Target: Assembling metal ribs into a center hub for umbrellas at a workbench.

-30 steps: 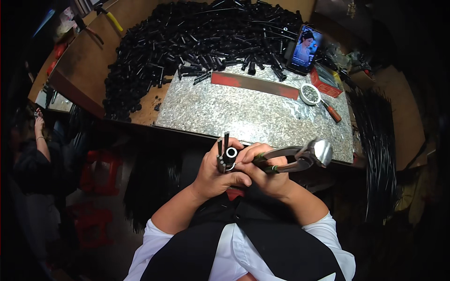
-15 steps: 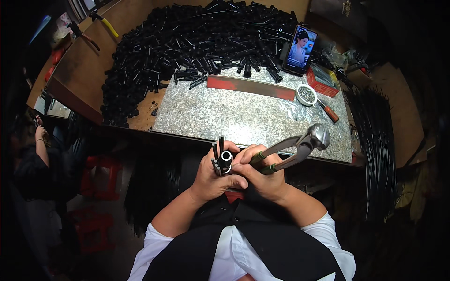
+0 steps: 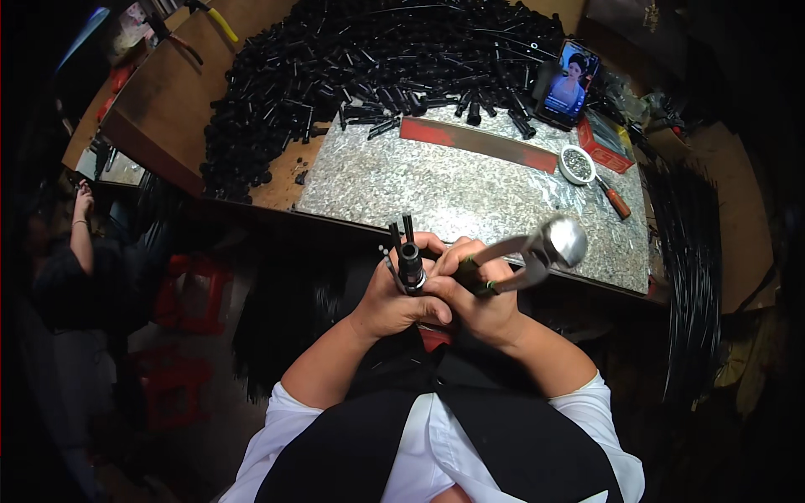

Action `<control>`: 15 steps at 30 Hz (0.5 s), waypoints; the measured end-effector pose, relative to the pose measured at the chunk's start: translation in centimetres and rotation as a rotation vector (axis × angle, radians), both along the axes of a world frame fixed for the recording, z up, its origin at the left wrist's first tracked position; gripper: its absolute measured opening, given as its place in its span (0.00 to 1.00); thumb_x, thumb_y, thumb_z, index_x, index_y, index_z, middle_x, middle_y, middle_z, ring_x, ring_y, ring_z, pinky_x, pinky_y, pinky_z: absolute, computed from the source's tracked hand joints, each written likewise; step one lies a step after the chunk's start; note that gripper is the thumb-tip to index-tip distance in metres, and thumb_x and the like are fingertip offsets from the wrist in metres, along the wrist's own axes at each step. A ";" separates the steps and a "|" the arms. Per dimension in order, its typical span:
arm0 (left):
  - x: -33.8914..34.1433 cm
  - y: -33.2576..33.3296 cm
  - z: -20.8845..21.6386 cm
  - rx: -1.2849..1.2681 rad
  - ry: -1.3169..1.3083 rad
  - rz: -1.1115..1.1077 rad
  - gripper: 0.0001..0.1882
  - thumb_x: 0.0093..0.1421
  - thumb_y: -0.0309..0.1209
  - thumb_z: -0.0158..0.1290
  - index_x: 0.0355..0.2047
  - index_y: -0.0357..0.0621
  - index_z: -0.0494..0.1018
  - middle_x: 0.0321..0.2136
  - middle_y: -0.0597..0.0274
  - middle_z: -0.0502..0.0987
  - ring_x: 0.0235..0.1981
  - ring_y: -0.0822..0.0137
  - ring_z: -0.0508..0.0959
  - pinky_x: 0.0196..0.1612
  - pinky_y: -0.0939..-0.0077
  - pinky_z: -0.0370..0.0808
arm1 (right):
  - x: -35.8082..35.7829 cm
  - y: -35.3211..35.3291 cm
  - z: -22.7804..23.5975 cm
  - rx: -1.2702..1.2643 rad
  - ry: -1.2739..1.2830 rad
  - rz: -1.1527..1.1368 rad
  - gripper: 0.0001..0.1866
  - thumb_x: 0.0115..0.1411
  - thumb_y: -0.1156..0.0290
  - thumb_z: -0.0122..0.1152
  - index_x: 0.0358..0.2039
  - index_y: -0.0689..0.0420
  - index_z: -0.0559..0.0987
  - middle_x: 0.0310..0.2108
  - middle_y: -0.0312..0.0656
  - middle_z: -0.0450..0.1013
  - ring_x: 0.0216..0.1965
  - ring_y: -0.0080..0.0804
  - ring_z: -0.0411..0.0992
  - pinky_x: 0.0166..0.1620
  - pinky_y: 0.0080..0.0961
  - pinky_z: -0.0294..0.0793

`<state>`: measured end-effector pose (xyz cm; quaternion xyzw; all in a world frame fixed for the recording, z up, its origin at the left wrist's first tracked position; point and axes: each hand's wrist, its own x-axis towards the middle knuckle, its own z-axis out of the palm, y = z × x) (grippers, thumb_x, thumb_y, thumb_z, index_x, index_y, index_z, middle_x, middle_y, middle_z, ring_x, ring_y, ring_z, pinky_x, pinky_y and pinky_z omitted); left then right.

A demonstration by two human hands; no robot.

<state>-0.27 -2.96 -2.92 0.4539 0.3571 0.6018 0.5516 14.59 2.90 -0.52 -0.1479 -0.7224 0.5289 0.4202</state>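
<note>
In my left hand [image 3: 390, 303] a black tubular part [image 3: 411, 261] stands upright, its round open end facing up and a shiny metal section lower down. Several thin black rods [image 3: 401, 226] rise around it from between the same fingers. My right hand [image 3: 480, 308] is closed around the green handles of a pair of pincers [image 3: 563, 241], whose rounded metal head points away to the right. Its thumb and fingertips also press together beside the tubular part, close against my left hand. Whatever they pinch there is too small to make out.
Ahead, a speckled bench top [image 3: 352, 189] carries a red-and-dark bar [image 3: 478, 144], a white bowl of small metal pieces [image 3: 577, 165], a screwdriver [image 3: 615, 199], a red box [image 3: 605, 142] and a propped phone [image 3: 570, 84]. Black parts [image 3: 352, 71] heap behind; long rods [image 3: 692, 277] hang right. Someone's arm [image 3: 81, 239] shows left.
The pincers have tipped, so their handles look shorter. The tubular part has turned slightly in my left hand. The bench and its things appear farther right as the view shifted.
</note>
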 end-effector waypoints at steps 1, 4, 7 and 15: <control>-0.2 0.0 0.0 -0.005 -0.032 -0.011 0.37 0.36 0.31 0.73 0.45 0.38 0.66 0.37 0.67 0.73 0.36 0.78 0.73 0.39 0.79 0.71 | -0.1 0.0 0.3 -0.062 -0.058 0.014 0.12 0.51 0.86 0.62 0.32 0.59 0.69 0.27 0.40 0.70 0.31 0.26 0.70 0.38 0.22 0.69; -0.8 0.0 0.0 -0.026 -0.129 -0.021 0.38 0.37 0.28 0.72 0.48 0.39 0.62 0.29 0.70 0.73 0.32 0.78 0.73 0.37 0.82 0.71 | -0.9 -0.1 1.1 -0.248 -0.172 0.011 0.12 0.51 0.82 0.64 0.32 0.59 0.69 0.28 0.37 0.69 0.33 0.24 0.70 0.38 0.21 0.69; -2.1 0.0 -1.6 0.031 -0.016 0.075 0.42 0.36 0.28 0.72 0.49 0.37 0.59 0.20 0.73 0.70 0.24 0.80 0.71 0.33 0.88 0.69 | -0.6 0.2 1.4 -0.415 -0.162 0.123 0.13 0.52 0.82 0.63 0.34 0.59 0.68 0.31 0.37 0.69 0.34 0.24 0.71 0.39 0.21 0.70; -4.2 -0.7 -1.2 0.081 -0.267 0.040 0.41 0.39 0.35 0.71 0.47 0.29 0.60 0.13 0.75 0.65 0.16 0.83 0.66 0.23 0.90 0.65 | 2.8 0.8 2.4 0.119 -0.525 -0.077 0.29 0.52 0.76 0.64 0.53 0.64 0.65 0.27 0.39 0.67 0.27 0.27 0.68 0.32 0.24 0.68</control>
